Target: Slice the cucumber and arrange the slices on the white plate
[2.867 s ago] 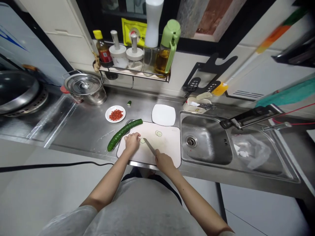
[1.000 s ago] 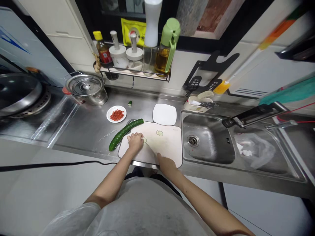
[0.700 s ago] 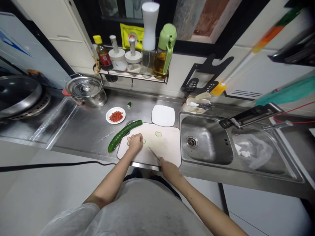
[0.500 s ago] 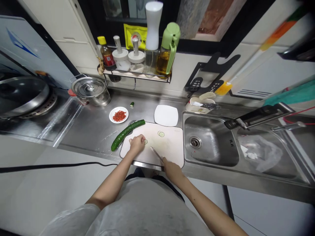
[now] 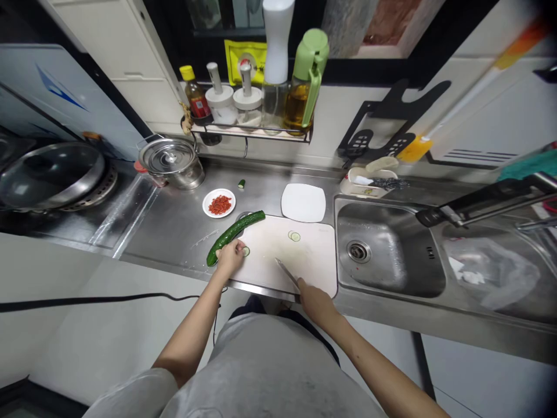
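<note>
My left hand (image 5: 230,258) is at the left edge of the white cutting board (image 5: 322,273), fingers pinched on a round cucumber slice (image 5: 246,251) that shows at the fingertips. Just beside it, a long dark green cucumber (image 5: 232,232) lies across the board's upper left edge, its lower end close to my thumb; I cannot tell whether they touch. My right hand (image 5: 317,302) grips a knife (image 5: 286,271) at the near edge of the board, blade pointing up and left. Two overlapping cucumber slices (image 5: 295,237) lie toward the board's far right.
Behind the board are a white plate (image 5: 303,203), a small dish of chopped red pieces (image 5: 219,204) and a cucumber end (image 5: 241,184). A steel sink (image 5: 387,255) adjoins on the right. A lidded pot (image 5: 172,162) stands left, below a condiment rack (image 5: 261,132).
My left hand has moved left across the board toward the whole cucumber, the slice moving with it. My right hand and the knife stay in place on the board. The view has shifted slightly.
</note>
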`<act>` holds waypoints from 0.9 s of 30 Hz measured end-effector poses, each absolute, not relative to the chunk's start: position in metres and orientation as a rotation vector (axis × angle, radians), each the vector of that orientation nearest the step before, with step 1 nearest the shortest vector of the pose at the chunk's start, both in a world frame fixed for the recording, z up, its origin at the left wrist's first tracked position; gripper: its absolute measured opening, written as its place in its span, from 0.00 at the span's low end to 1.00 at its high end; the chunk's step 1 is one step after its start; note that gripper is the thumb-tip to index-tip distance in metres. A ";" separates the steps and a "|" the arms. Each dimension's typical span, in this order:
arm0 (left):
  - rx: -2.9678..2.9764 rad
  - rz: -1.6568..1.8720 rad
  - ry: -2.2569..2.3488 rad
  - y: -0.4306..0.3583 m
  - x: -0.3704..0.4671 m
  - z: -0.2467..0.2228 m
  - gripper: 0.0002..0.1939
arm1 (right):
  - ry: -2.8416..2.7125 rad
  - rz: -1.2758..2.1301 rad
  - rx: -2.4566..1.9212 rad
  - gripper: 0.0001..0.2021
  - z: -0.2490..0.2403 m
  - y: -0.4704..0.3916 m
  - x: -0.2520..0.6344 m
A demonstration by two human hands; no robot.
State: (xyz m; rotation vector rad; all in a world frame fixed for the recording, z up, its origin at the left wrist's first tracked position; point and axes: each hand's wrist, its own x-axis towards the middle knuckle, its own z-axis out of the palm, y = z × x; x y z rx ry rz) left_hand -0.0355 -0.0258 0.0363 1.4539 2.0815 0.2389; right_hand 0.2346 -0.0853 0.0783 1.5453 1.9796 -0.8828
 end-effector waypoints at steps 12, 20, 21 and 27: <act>1.676 0.202 2.100 -0.029 -0.038 0.021 0.09 | 1.981 -0.878 1.562 0.18 0.077 -0.086 0.234; 1.695 0.395 2.000 -0.016 -0.003 0.026 0.13 | 2.063 -0.919 1.666 0.14 0.075 -0.085 0.249; 1.702 0.407 1.949 -0.011 0.009 0.025 0.13 | 2.060 -0.904 1.726 0.13 0.074 -0.084 0.254; 1.824 0.353 1.752 0.020 0.085 0.019 0.14 | 1.952 -0.790 2.074 0.13 0.067 -0.077 0.288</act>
